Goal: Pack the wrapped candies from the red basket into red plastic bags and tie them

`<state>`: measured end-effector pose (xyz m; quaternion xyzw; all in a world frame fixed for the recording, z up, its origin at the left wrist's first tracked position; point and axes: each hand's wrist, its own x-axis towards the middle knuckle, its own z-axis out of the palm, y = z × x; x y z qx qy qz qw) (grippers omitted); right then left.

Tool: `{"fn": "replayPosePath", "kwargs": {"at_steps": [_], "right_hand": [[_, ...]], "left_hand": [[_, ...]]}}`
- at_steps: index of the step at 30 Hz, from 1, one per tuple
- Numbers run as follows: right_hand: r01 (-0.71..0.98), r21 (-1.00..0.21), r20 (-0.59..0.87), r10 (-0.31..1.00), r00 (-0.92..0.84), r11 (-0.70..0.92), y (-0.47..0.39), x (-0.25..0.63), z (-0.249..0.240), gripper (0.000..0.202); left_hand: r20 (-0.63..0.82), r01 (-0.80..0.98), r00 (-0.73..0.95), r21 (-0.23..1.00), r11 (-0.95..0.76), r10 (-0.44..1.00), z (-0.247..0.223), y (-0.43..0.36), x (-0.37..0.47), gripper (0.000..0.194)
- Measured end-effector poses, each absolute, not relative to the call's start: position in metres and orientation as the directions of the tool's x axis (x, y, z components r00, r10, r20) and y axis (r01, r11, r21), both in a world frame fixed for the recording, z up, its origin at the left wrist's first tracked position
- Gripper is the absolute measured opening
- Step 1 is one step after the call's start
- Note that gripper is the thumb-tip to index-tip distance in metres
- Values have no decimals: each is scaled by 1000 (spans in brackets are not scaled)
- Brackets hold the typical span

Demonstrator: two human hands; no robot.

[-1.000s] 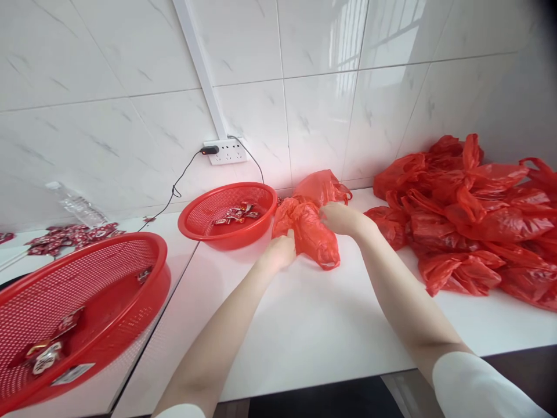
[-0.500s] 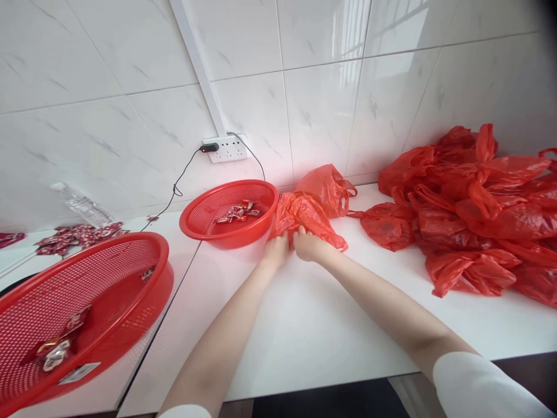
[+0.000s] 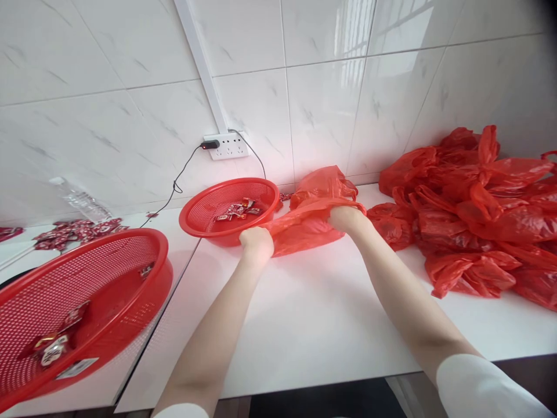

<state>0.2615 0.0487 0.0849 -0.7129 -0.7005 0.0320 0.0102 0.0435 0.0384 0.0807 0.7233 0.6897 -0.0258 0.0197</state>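
Red plastic bag (image 3: pixel 300 235), just right of the small basket (image 3: pixel 201 208), stretched open: left hand (image 3: pixel 257 242) and right hand (image 3: pixel 345 219) each pinching an edge, fingertips mostly hidden. Not knotted. Bagged heap (image 3: pixel 465 223) well right of basket looks done; wrapped packets (image 3: pixel 238 212) inside basket seem left over.

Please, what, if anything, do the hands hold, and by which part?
A red plastic bag, stretched between them: the left hand grips one side, the right hand the other.
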Motion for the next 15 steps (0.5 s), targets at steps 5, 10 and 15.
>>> {"fn": "replayPosePath", "kwargs": {"at_steps": [5, 10, 15], "right_hand": [[986, -143, -254, 960, -116, 82, 22, 260, 108, 28], [871, -342, -111, 906, -409, 352, 14, 261, 113, 34], [916, -341, -298, 900, -318, 211, 29, 264, 93, 74]], "left_hand": [[15, 974, 216, -70, -214, 976, 135, -6, 23, 12], [-138, 805, 561, 321, -499, 817, 129, -13, 27, 25], [-296, 940, 337, 162, -301, 894, 87, 12, 20, 43]]}}
